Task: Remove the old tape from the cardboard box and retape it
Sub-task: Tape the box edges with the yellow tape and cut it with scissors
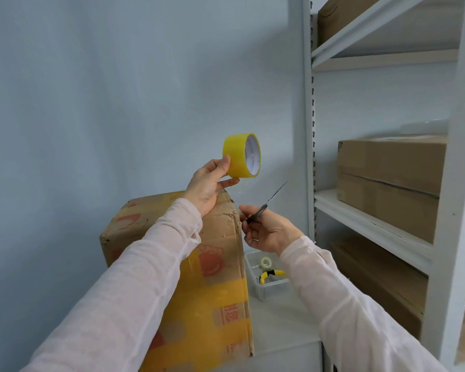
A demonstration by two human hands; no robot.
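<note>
- L hand (209,183): raised above box top; yellow tape roll (238,157) pinched between thumb and fingers, core facing right.
- R hand (270,232): fingers curled round handles of black scissors (261,210); blades pointed up-right, just below the roll.
- Task item: cardboard box (218,264) stood on white desk (279,331) by wall; yellow tape noted across near face, top corner worn.
- Clear plastic bin (257,284): on desk, just right of box; small tape roll (265,261) and yellow-handled tool (270,273) inside.
- Shelving rack (440,237) at right; brown cartons (387,183) stored on it.
</note>
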